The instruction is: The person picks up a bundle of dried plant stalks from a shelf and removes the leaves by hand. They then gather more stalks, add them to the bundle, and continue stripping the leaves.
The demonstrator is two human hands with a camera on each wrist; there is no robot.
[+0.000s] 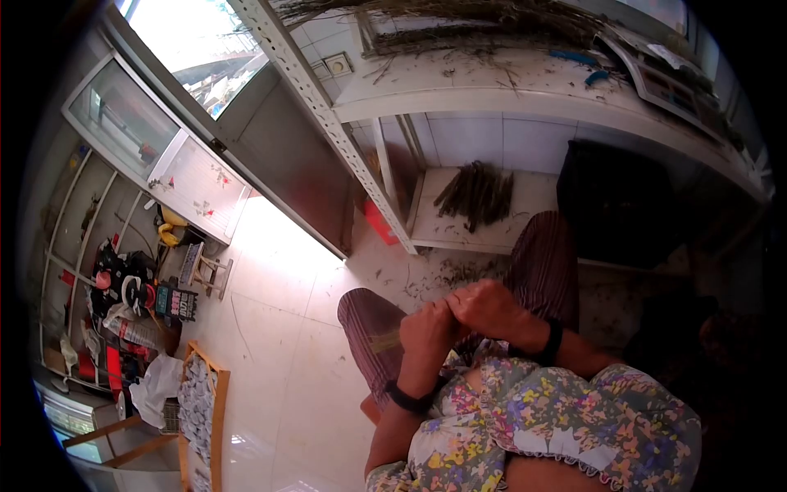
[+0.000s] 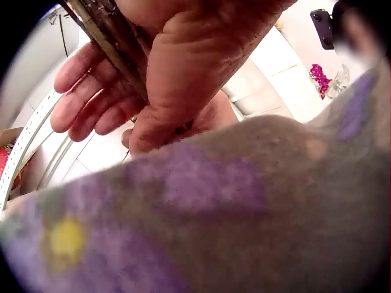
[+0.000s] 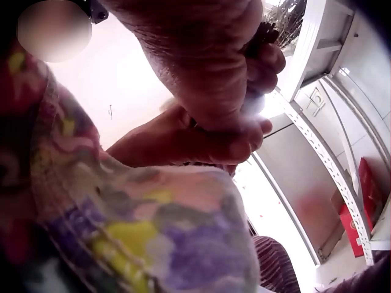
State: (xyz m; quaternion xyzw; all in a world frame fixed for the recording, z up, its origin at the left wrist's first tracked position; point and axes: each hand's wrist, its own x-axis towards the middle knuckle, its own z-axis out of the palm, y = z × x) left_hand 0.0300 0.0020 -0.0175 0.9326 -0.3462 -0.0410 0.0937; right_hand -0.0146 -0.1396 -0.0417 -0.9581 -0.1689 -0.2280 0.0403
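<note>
Both hands meet above the lap in the head view, left hand [image 1: 428, 334] beside right hand [image 1: 490, 307], with their fingers curled. Thin brown sticks [image 2: 116, 46] lie in the left hand [image 2: 195, 61] in the left wrist view, between its palm and bent fingers [image 2: 91, 101]. Dark stick ends [image 3: 264, 35] show past the right hand [image 3: 204, 67] in the right wrist view, where its fingers curl round them. The left hand [image 3: 171, 140] lies just below, its thumb close to the right fingertips. From the head, the sticks inside the hands are hidden.
Cut sticks [image 1: 477, 195] lie on the lower shelf beside a black bag [image 1: 615, 205]. Long twigs [image 1: 484, 37] and a blue-handled tool [image 1: 574, 57] are on the upper shelf [image 1: 459, 78]. A red box [image 1: 379, 221], plant scraps [image 1: 451, 275] and a small stool [image 1: 205, 269] stand or lie around.
</note>
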